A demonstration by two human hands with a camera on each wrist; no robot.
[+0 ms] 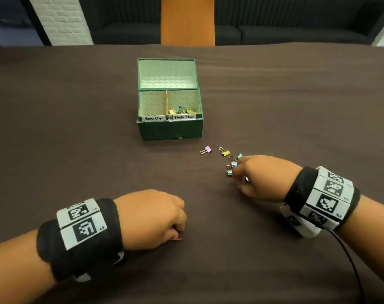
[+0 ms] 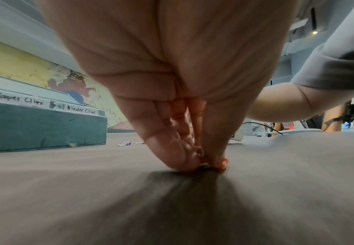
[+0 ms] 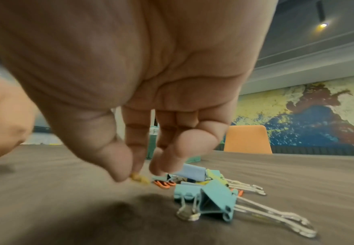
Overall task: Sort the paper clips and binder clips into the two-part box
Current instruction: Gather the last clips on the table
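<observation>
The green two-part box [image 1: 169,129] stands open mid-table; its right part [image 1: 186,102], labelled Binder Clips, holds several binder clips. The left part [image 1: 152,104], labelled Paper Clips, shows none. My left hand [image 1: 177,234] pinches a red paper clip [image 1: 176,238] against the table; in the left wrist view its fingertips [image 2: 215,163] close together on the cloth. My right hand [image 1: 236,174] is over a pile of binder clips [image 3: 211,197] with orange paper clips [image 3: 164,183] mixed in. Its thumb and forefinger pinch a small, blurred yellow clip [image 3: 139,178].
A purple binder clip [image 1: 206,149] and a yellow one [image 1: 225,152] lie loose between the box and the pile. An orange chair [image 1: 187,20] stands at the table's far edge. A black cable [image 1: 351,260] trails from my right wrist.
</observation>
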